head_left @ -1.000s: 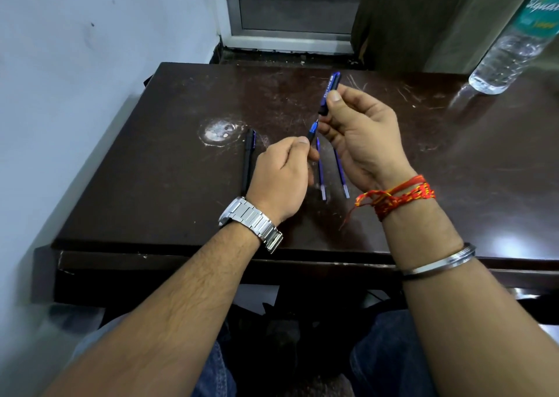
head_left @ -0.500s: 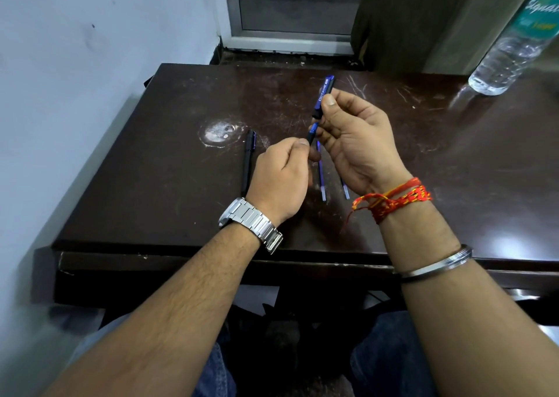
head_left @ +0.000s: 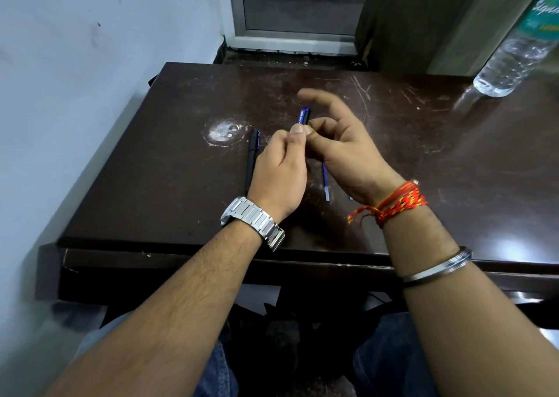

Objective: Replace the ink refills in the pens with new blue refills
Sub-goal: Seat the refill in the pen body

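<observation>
A blue pen (head_left: 304, 116) is upright over the middle of the dark brown table (head_left: 169, 215), and only its top end shows. My left hand (head_left: 279, 172) is shut on it, thumb pressed against the barrel. My right hand (head_left: 348, 145) is beside the pen with its fingers spread and the forefinger lifted and blurred; its thumb sits close to the barrel. A black pen (head_left: 251, 160) lies on the table left of my left hand. A loose blue refill (head_left: 325, 183) lies between my hands, partly hidden by them.
A clear water bottle (head_left: 514, 48) stands at the table's far right. A white worn patch (head_left: 222, 131) marks the tabletop near the black pen. A wall runs along the left, and a metal-framed window sits behind the table.
The blue pen has come down and towards me. My right hand has opened its fingers from the barrel, and my left hand has moved up from the tip onto the barrel.
</observation>
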`<state>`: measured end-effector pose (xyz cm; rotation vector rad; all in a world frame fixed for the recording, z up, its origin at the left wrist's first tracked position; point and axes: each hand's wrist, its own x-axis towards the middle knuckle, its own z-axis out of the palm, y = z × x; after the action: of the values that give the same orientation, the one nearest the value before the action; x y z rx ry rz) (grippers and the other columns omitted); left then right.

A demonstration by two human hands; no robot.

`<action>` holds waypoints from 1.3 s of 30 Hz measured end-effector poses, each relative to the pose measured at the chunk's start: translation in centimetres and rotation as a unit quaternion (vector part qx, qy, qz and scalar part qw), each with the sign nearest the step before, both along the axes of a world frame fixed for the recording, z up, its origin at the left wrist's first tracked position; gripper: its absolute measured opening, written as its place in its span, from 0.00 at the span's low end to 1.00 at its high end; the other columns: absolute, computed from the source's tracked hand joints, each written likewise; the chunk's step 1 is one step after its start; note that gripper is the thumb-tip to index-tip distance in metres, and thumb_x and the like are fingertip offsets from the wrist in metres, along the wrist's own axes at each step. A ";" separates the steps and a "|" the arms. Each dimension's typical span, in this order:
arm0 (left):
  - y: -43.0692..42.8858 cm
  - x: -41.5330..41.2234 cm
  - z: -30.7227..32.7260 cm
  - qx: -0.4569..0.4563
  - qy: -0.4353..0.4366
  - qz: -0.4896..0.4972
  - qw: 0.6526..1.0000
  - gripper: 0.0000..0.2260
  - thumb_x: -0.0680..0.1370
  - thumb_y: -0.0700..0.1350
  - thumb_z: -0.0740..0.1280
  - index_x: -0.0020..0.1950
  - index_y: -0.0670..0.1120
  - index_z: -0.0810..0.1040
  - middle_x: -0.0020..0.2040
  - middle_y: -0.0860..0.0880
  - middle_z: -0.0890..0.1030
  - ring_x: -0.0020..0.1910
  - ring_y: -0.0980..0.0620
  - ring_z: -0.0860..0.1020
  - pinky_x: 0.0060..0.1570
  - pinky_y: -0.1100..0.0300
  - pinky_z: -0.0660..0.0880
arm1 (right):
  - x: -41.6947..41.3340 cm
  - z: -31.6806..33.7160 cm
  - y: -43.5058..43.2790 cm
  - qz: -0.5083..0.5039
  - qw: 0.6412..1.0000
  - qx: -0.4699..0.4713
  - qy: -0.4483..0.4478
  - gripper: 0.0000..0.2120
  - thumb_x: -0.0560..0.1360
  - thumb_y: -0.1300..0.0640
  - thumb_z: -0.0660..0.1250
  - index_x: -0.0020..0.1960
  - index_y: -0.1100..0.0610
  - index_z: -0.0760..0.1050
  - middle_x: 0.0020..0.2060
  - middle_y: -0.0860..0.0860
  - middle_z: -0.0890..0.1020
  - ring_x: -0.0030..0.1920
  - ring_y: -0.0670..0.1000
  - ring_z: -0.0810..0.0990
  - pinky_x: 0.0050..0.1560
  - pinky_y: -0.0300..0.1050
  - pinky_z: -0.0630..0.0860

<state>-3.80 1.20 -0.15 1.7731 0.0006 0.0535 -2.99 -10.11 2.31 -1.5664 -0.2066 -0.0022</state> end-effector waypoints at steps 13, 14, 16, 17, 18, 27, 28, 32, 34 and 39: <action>0.5 0.2 -1.0 0.035 -0.038 0.029 0.998 0.08 0.81 0.53 0.57 0.42 0.59 0.66 0.30 0.56 0.73 0.21 0.60 0.71 0.21 0.63 0.63 | 0.0 -0.3 1.7 -0.062 0.991 0.085 0.077 0.08 0.82 0.59 0.61 0.53 0.57 0.79 0.47 0.62 0.78 0.47 0.57 0.77 0.46 0.45 0.78; 0.4 0.2 -0.9 0.009 -0.005 0.027 1.000 0.08 0.81 0.54 0.57 0.42 0.59 0.66 0.30 0.56 0.73 0.22 0.59 0.70 0.22 0.60 0.62 | 0.0 -0.5 1.8 -0.055 0.992 0.078 0.076 0.08 0.81 0.58 0.61 0.55 0.57 0.78 0.47 0.61 0.79 0.47 0.55 0.79 0.47 0.45 0.79; 0.4 0.6 -0.2 -0.012 0.037 0.050 0.998 0.05 0.78 0.56 0.58 0.43 0.58 0.67 0.34 0.52 0.75 0.28 0.52 0.73 0.27 0.56 0.65 | -0.2 -1.1 2.2 -0.038 0.995 0.066 0.069 0.11 0.81 0.57 0.62 0.62 0.54 0.75 0.50 0.58 0.80 0.49 0.51 0.81 0.50 0.46 0.80; 0.8 1.1 0.3 0.009 0.031 0.078 0.996 0.03 0.77 0.54 0.59 0.45 0.56 0.68 0.37 0.52 0.77 0.32 0.49 0.75 0.30 0.55 0.68 | -0.2 -1.4 2.5 -0.038 0.996 0.049 0.062 0.14 0.81 0.56 0.62 0.67 0.52 0.71 0.51 0.55 0.80 0.49 0.50 0.81 0.52 0.47 0.80; 1.6 1.7 0.9 0.040 0.017 0.111 0.993 0.04 0.76 0.51 0.60 0.48 0.53 0.70 0.39 0.51 0.78 0.36 0.48 0.77 0.34 0.54 0.70 | -0.2 -1.6 2.7 -0.050 0.997 0.028 0.053 0.18 0.81 0.55 0.62 0.70 0.51 0.68 0.51 0.53 0.80 0.47 0.50 0.81 0.52 0.47 0.80; 7.4 4.0 -0.1 0.343 0.078 0.131 0.927 0.09 0.67 0.38 0.65 0.41 0.35 0.82 0.33 0.42 0.80 0.31 0.48 0.75 0.24 0.59 0.68 | 1.2 -1.9 0.3 -0.240 0.967 -0.074 0.044 0.10 0.76 0.48 0.65 0.56 0.49 0.72 0.43 0.50 0.84 0.39 0.47 0.85 0.52 0.55 0.82; 7.3 4.2 -0.2 0.331 0.082 0.136 0.930 0.09 0.67 0.38 0.66 0.41 0.35 0.82 0.34 0.42 0.81 0.29 0.51 0.74 0.24 0.62 0.69 | 1.2 -2.0 0.4 -0.241 0.966 -0.082 0.046 0.09 0.75 0.48 0.66 0.54 0.48 0.72 0.42 0.50 0.84 0.40 0.47 0.85 0.52 0.56 0.82; 6.9 4.7 -0.5 0.305 0.072 0.160 0.936 0.08 0.70 0.45 0.71 0.41 0.40 0.81 0.30 0.52 0.74 0.26 0.57 0.67 0.23 0.66 0.63 | 0.9 -1.9 0.4 -0.243 0.958 -0.144 0.039 0.06 0.74 0.49 0.67 0.50 0.46 0.74 0.40 0.49 0.84 0.43 0.50 0.85 0.51 0.54 0.82; 6.9 4.7 -0.6 0.310 0.063 0.158 0.935 0.07 0.70 0.45 0.72 0.41 0.40 0.81 0.30 0.50 0.76 0.27 0.52 0.70 0.26 0.64 0.68 | 0.8 -1.7 0.1 -0.249 0.952 -0.173 0.040 0.03 0.74 0.51 0.68 0.47 0.48 0.77 0.39 0.49 0.85 0.42 0.50 0.85 0.49 0.52 0.83; 6.8 4.5 -0.7 0.282 0.048 0.163 0.944 0.03 0.71 0.41 0.71 0.44 0.43 0.83 0.41 0.46 0.85 0.46 0.49 0.82 0.43 0.66 0.71 | 0.5 -1.1 -1.2 -0.276 0.912 -0.298 0.055 0.03 0.71 0.58 0.68 0.44 0.54 0.80 0.39 0.50 0.84 0.44 0.51 0.84 0.50 0.48 0.81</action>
<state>0.70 8.00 -0.88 2.3324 0.3847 0.2246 -2.49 -11.31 1.24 -2.1842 0.3674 -0.3207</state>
